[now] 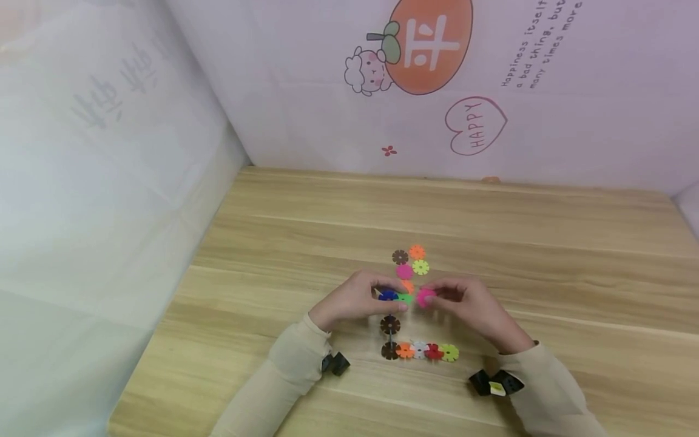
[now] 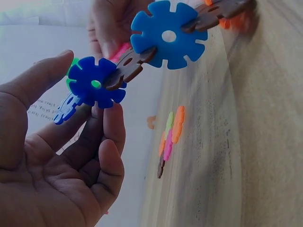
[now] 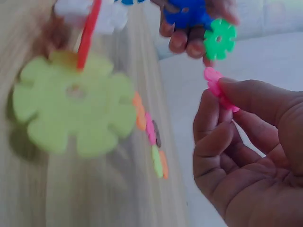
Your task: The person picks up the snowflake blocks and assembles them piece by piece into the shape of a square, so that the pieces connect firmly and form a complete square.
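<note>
Chain of slotted discs (image 1: 384, 352) is on the near middle part of the wooden table (image 1: 546, 243): from the left hand (image 1: 357, 297) it runs toward six o'clock, then bends toward three o'clock. This hand pinches the far end with thumb and fingers, around the blue disc (image 1: 387, 295) and the green disc (image 1: 405, 299), probably to keep the chain steady and leave the green edge free. The right hand (image 1: 474, 303), at three o'clock, pinches one pink disc (image 1: 424, 297), near the green disc but apart from it; I think it is gripped on one side to leave its other slots free. Loose discs (image 1: 406, 273) lie at twelve o'clock of the hands, perhaps for easy reach.

Behind the table, at twelve o'clock, white cloth (image 1: 300, 121) hangs; pale cloth (image 1: 109, 243) covers ten o'clock. The far cloth shows an orange fruit (image 1: 455, 73), a heart (image 1: 464, 124) with "HAPPY", and a tiny red flower (image 1: 389, 150).
</note>
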### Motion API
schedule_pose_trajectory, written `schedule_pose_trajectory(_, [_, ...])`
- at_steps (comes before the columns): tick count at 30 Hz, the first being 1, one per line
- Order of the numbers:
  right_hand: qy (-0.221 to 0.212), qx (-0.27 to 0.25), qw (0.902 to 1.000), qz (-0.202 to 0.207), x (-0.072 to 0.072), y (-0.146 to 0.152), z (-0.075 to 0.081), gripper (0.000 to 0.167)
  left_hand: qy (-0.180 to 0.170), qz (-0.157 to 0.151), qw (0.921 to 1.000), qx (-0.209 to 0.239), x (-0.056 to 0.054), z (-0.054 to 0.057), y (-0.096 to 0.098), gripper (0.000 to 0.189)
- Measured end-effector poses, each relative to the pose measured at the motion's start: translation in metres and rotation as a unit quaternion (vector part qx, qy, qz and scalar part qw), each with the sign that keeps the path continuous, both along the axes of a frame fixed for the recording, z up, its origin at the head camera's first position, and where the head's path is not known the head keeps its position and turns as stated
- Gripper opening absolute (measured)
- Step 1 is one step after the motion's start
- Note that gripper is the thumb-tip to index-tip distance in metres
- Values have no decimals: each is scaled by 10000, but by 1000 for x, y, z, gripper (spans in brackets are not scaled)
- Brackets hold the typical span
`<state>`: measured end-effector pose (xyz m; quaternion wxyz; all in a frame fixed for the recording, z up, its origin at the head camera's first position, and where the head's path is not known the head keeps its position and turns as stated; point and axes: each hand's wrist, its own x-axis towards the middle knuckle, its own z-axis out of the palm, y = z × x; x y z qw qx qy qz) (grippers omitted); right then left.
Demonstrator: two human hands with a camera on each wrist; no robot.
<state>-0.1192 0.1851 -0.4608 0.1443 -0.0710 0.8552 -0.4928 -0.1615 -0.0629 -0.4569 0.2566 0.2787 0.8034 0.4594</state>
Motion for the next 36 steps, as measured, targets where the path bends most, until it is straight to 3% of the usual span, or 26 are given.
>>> schedule_pose_trajectory(9, [381, -219, 9990, -11, 4, -8, 3, 18, 19, -81, 9999, 84, -1, -1, -1, 28])
schedule_pose_trajectory(16, [495, -385, 9977, 263, 2, -10, 5, 17, 34, -63, 10000, -15, 0, 1, -1, 31])
schedule_pose_trajectory(25, [381, -282, 9984, 292, 0, -14, 10, 15, -341, 194, 9992, -61, 1, 1, 2, 30])
schedule_pose_trajectory(36, [465, -406, 9972, 413, 0, -16, 8, 18, -121, -109, 9999, -30, 1, 3, 0, 30])
